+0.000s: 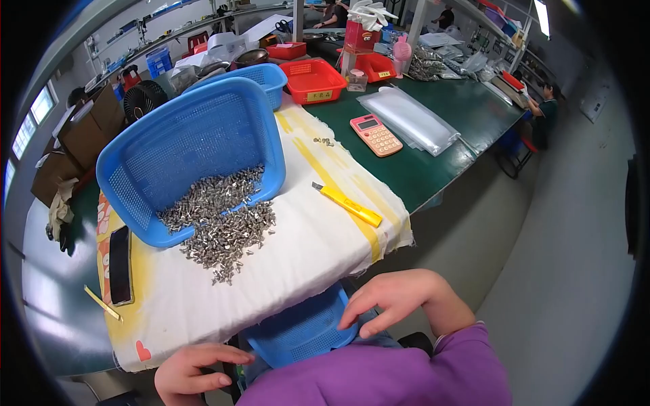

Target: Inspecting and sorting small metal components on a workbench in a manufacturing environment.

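A large blue perforated basket (pixel 196 125) lies tipped toward me on the white cloth (pixel 291 264). Small silvery screws (pixel 227 237) spill from its mouth in a heap. On my lap rests a second blue basket (pixel 298 331), partly under the table edge. My right hand (pixel 396 298) hovers at that basket's right side, fingers loosely curved and apart, nothing in them. Beside its left side, close to the cloth's front edge, is my left hand (pixel 200 371), with thumb and fingers spread and holding nothing.
A yellow utility knife (pixel 352 206) lies right of the screws, a dark phone (pixel 121 264) left of them. Farther back are a few loose screws (pixel 323 141), a pink calculator (pixel 376 135), clear plastic bags (pixel 409 118) and a red tray (pixel 313 80). Another person (pixel 547 108) sits at far right.
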Available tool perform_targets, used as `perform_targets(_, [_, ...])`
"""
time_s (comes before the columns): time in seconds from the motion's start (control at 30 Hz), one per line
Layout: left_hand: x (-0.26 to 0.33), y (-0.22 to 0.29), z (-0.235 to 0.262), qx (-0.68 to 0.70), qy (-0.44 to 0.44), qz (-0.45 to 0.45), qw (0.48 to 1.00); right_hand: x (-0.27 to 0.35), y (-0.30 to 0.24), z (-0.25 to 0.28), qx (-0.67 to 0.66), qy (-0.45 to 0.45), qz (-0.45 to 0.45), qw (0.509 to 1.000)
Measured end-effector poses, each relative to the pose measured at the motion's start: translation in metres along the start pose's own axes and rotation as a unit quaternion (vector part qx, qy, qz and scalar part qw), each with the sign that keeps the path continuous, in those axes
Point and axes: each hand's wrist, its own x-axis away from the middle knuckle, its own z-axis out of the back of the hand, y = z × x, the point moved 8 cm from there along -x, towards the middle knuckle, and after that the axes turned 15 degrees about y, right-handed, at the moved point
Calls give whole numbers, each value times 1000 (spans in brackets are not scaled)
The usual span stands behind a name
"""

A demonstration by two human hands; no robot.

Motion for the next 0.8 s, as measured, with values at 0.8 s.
perform_targets(0.8, [-117, 12, 51, -422, 234, -180, 857, -173, -33, 63, 324, 303, 207, 872])
